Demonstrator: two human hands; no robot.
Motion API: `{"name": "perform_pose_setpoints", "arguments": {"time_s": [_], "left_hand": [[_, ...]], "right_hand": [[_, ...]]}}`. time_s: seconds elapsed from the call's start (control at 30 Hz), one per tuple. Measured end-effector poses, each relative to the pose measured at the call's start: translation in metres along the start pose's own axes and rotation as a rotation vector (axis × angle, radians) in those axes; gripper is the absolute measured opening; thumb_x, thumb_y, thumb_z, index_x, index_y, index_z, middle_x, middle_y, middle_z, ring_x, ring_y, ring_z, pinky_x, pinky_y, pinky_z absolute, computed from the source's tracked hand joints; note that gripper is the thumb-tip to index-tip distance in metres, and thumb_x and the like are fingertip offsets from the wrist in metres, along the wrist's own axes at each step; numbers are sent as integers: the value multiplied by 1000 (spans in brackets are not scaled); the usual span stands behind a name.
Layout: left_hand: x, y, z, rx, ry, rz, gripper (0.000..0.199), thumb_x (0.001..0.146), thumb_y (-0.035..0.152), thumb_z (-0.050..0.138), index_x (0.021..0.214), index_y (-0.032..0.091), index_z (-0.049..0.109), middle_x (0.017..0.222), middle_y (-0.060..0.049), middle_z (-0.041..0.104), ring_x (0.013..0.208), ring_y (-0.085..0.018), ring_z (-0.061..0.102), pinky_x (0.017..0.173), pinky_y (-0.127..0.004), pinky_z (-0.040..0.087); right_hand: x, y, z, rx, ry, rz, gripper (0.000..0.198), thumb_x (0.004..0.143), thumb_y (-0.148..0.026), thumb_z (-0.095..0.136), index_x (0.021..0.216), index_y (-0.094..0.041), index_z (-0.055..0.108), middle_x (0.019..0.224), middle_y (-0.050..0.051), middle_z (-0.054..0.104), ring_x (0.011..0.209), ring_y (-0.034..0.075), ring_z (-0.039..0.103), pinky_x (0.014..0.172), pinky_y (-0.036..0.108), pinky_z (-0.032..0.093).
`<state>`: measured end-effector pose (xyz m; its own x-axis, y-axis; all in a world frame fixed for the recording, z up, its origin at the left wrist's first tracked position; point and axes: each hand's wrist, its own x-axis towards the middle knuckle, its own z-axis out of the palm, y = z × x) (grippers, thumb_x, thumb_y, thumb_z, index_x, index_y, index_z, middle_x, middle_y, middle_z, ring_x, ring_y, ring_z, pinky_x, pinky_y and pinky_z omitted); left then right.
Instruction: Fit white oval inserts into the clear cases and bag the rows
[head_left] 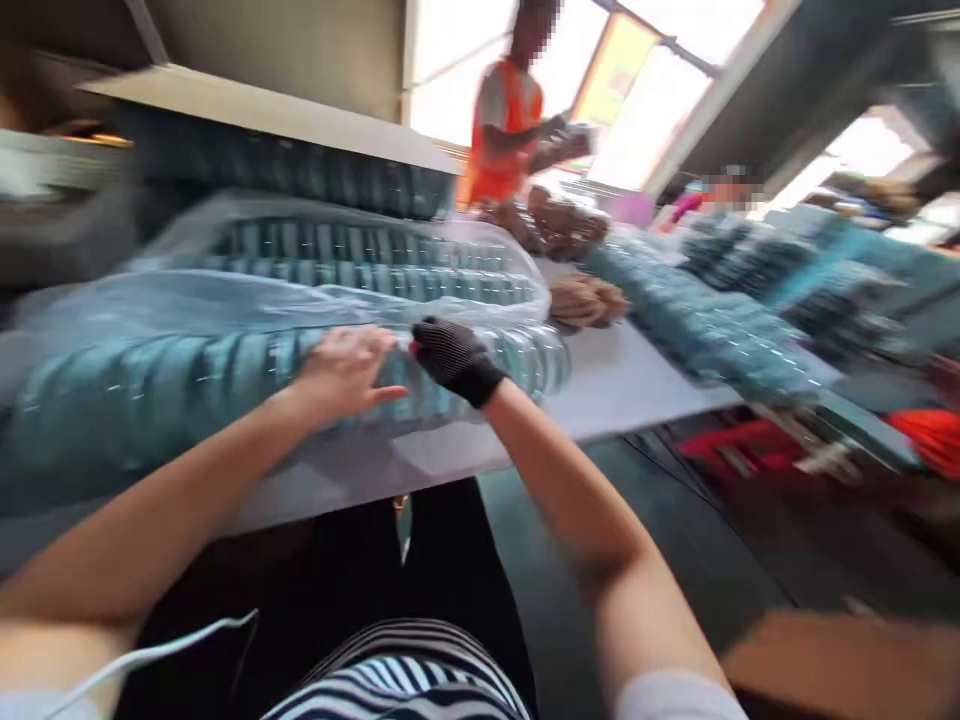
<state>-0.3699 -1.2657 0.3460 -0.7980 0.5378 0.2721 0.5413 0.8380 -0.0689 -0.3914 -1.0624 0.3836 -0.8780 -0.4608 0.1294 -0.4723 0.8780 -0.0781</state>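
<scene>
A long row of stacked teal, rounded pieces in clear plastic lies along the near side of the table. My bare left hand rests over the middle of this row, its fingers stretched out and the thumb apart. Just to its right is my right hand, in a dark striped glove, with its fingers curled together at the row's upper side. What those fingers pinch, if anything, is hidden. Behind both hands, a loose clear plastic bag covers more rows of similar pieces.
A long open box stands behind the bag. Brown bundles lie on the white tabletop beside another wrapped teal row. Across the table stands a person in an orange vest. Cardboard sits at lower right.
</scene>
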Motion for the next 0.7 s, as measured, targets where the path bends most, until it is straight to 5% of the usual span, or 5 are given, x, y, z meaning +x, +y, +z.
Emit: {"name": "perform_pose_setpoints", "arguments": {"time_s": [0.2,0.4,0.5,0.63,0.7], "left_hand": [[8,-3,3,-9,-67,-51,75,91,65,60,146,15,47,154,-15,53,147,-33,42,121,-49,27],[2,0,-3,-26,-104,-64,74,91,60,63,148,17,45,155,-14,51,150,-33,38,124,-49,24],[0,1,-11,-35,-138,-51,74,92,59,61,149,15,44,159,-14,46,153,-34,33,125,-52,22],[17,14,-15,-50,-82,-1,77,95,63,54,154,15,40,167,-16,31,157,-35,23,127,-59,16],[31,23,-10,-61,-62,16,79,96,63,52,156,14,37,167,-17,32,156,-34,26,127,-56,20]], "right_hand": [[-55,-8,68,89,175,6,30,102,-27,46,92,-18,73,93,10,70,82,19,65,67,28,37],[-93,-20,126,75,108,-29,23,97,-21,55,97,-24,78,92,9,75,76,21,67,62,29,39],[-92,-4,109,107,121,-65,19,97,-30,60,98,-25,78,91,7,76,78,21,68,64,28,42],[-55,37,42,95,197,35,36,105,-32,42,109,-19,75,102,11,74,91,20,69,75,28,46],[-18,51,11,-43,29,63,40,107,-32,36,116,-16,72,113,14,72,99,21,69,80,31,48]]}}
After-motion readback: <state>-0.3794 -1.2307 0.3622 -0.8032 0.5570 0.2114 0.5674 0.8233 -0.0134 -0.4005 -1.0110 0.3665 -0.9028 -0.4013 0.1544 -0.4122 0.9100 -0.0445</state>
